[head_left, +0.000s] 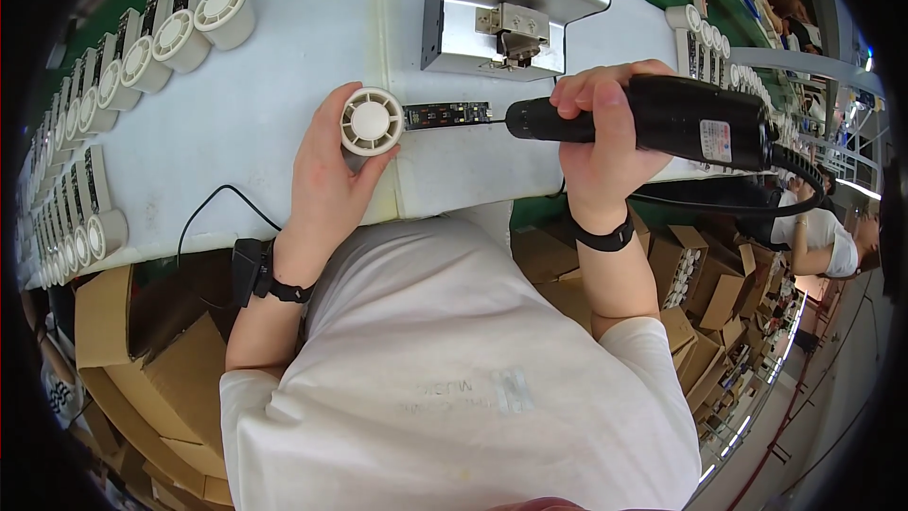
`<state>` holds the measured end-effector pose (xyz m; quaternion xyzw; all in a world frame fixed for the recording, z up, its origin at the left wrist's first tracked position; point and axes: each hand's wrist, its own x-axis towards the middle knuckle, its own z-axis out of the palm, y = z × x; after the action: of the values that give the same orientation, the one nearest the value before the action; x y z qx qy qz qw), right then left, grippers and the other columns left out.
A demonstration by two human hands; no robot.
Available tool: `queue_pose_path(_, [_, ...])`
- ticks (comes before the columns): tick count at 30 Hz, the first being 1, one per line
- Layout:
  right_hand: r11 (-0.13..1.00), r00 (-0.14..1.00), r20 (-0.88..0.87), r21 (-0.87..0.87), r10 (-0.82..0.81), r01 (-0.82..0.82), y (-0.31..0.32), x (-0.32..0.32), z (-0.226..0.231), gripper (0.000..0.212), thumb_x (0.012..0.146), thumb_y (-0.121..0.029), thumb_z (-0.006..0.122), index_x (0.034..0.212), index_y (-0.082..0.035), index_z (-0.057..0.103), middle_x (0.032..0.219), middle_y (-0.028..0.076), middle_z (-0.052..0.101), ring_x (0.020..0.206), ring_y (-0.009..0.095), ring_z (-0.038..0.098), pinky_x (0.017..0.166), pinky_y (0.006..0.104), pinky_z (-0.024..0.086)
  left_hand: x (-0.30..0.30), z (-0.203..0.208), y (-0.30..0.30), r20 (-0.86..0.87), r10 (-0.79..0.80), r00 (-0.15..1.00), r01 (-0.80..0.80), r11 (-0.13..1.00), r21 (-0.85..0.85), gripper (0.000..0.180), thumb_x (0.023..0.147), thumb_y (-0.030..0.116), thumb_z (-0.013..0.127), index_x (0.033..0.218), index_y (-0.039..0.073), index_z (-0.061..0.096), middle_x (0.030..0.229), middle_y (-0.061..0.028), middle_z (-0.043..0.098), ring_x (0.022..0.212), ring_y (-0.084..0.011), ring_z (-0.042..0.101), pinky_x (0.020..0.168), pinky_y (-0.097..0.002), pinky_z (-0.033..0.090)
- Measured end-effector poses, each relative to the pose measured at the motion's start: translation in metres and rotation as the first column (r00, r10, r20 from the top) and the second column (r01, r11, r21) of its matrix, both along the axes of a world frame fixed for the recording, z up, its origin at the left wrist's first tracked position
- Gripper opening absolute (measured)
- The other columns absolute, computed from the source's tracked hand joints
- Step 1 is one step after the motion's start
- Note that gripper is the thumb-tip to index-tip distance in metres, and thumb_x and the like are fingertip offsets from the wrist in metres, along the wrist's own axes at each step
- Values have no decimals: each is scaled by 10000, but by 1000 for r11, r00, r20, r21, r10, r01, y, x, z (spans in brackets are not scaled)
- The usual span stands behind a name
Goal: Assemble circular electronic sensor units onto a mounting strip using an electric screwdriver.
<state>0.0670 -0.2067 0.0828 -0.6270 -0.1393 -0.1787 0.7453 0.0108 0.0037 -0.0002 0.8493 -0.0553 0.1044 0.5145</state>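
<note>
My left hand (328,166) is closed round a white round unit with a slotted, spoked face (371,121). From that unit a narrow black circuit board (445,114) with small parts sticks out to the right, above the white table. In my right hand (605,132) is a black electric screwdriver (705,118), held level and pointing left. Its thin bit reaches the board's right end; whether it sits in a screw is too small to tell. A cable runs from the tool's rear. Each wrist wears a black band.
Just beyond my hands stands a silver metal machine (515,14). Rows of similar white units (147,64) with boards line the table's left side, and more (705,33) stand at far right. Cardboard boxes (151,369) lie below the table. Another person (818,241) is at right.
</note>
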Motion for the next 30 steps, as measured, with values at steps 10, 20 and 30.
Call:
queue_pose_path(10, [999,999,45,43,29,-31,4,3,-9,230,804,73,568,960,-7,419,678,97,572,555,158,543,540,296,487,1,0,0,19,11,1000,-11,1000,27,615,726,60,740,1248,20,416,1134,-175,537,996,-339,560,816,-379,477])
queue_pose_path(20, [997,999,-13,-73,35,-36,6,1,2,251,823,28,531,1044,-23,424,662,81,509,551,187,494,574,375,464,1,-1,1,11,8,1000,-8,1000,-17,617,730,67,739,1253,17,416,1153,-175,535,1004,-339,564,822,-375,480])
queue_pose_path(30, [995,964,259,-54,-62,79,17,49,33,288,802,14,541,1060,19,414,629,94,508,530,195,502,576,381,478,0,-1,-1,-23,-1,1000,-3,983,-185,621,738,36,715,1274,10,403,1241,-172,495,1080,-335,542,883,-371,470])
